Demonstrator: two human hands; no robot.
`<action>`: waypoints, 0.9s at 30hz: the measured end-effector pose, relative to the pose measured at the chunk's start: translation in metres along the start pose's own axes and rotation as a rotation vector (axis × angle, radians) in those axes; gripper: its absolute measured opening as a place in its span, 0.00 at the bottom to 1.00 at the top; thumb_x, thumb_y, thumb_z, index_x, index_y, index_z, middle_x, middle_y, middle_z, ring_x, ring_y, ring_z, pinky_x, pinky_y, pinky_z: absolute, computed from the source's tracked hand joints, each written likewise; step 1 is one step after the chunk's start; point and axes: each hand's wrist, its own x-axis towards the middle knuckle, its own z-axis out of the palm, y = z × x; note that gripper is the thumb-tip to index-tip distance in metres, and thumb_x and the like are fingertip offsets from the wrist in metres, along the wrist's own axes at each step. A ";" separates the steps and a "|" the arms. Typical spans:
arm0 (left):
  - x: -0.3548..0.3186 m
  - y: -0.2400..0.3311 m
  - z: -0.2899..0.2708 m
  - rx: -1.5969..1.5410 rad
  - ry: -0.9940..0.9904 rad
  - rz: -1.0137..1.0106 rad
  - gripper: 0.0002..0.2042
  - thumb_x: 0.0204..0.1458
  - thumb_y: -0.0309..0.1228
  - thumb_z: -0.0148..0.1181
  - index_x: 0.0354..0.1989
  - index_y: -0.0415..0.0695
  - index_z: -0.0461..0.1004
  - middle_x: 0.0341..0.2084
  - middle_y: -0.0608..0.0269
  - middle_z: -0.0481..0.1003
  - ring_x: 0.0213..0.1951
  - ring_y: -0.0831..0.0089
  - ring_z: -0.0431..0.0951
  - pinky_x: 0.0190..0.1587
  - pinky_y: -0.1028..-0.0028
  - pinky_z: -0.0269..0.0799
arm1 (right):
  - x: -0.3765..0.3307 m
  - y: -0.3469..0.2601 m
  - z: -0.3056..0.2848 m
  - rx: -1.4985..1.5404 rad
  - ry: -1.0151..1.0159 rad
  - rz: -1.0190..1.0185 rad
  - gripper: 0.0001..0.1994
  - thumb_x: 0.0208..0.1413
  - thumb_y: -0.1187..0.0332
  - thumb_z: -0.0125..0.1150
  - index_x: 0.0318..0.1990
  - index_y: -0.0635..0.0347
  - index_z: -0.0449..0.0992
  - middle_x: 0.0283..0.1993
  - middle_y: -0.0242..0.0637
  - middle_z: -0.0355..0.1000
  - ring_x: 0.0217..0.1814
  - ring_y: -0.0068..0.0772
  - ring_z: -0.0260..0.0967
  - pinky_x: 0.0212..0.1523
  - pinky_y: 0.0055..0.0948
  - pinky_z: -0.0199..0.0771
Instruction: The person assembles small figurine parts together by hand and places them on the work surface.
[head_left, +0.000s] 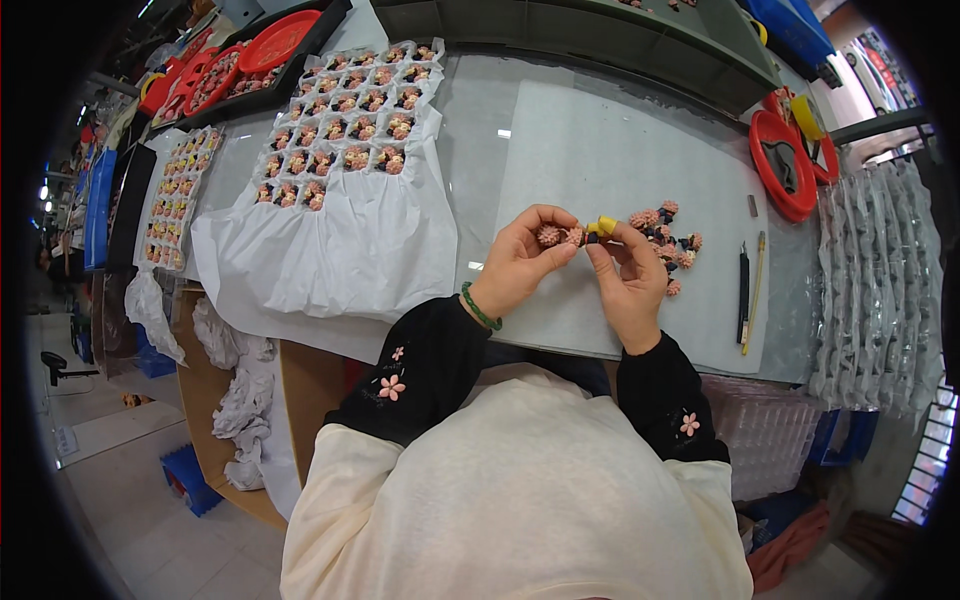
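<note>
Two sets of fingertips — left hand's (518,262) and right hand's (632,285) — pinch one pink-and-black figurine (573,236) between them, long axis seemingly side to side, above the tabletop (475,130) toward its near edge.

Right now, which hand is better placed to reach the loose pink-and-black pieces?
Probably the right hand: it is right beside the loose pieces, while the left hand is farther off, beyond the small pink piece between both hands' fingertips.
</note>
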 end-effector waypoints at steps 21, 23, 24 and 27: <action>-0.003 -0.002 0.001 0.223 0.025 0.063 0.19 0.50 0.20 0.52 0.53 0.34 0.63 0.41 0.65 0.68 0.42 0.81 0.67 0.46 0.80 0.65 | 0.002 -0.005 0.005 -0.094 0.056 0.152 0.07 0.46 0.77 0.59 0.35 0.68 0.74 0.30 0.33 0.72 0.31 0.17 0.68 0.33 0.14 0.68; -0.004 -0.006 0.000 0.149 0.034 0.013 0.19 0.49 0.19 0.53 0.52 0.34 0.64 0.39 0.65 0.68 0.41 0.81 0.67 0.46 0.80 0.65 | -0.001 0.001 0.002 -0.072 -0.009 0.124 0.07 0.50 0.77 0.57 0.37 0.68 0.73 0.33 0.30 0.69 0.30 0.16 0.66 0.32 0.14 0.67; -0.008 -0.004 -0.001 0.171 0.068 0.027 0.19 0.49 0.19 0.53 0.52 0.34 0.64 0.39 0.65 0.68 0.41 0.81 0.67 0.46 0.80 0.65 | -0.002 -0.002 0.001 -0.045 -0.034 0.175 0.07 0.51 0.76 0.56 0.38 0.69 0.73 0.33 0.31 0.69 0.30 0.17 0.66 0.32 0.15 0.68; -0.017 0.022 0.000 0.233 0.107 0.057 0.19 0.48 0.20 0.54 0.51 0.35 0.65 0.38 0.65 0.69 0.40 0.80 0.67 0.45 0.80 0.65 | -0.005 -0.008 0.002 -0.055 -0.058 0.194 0.09 0.52 0.74 0.54 0.41 0.68 0.72 0.34 0.33 0.70 0.32 0.18 0.66 0.32 0.16 0.68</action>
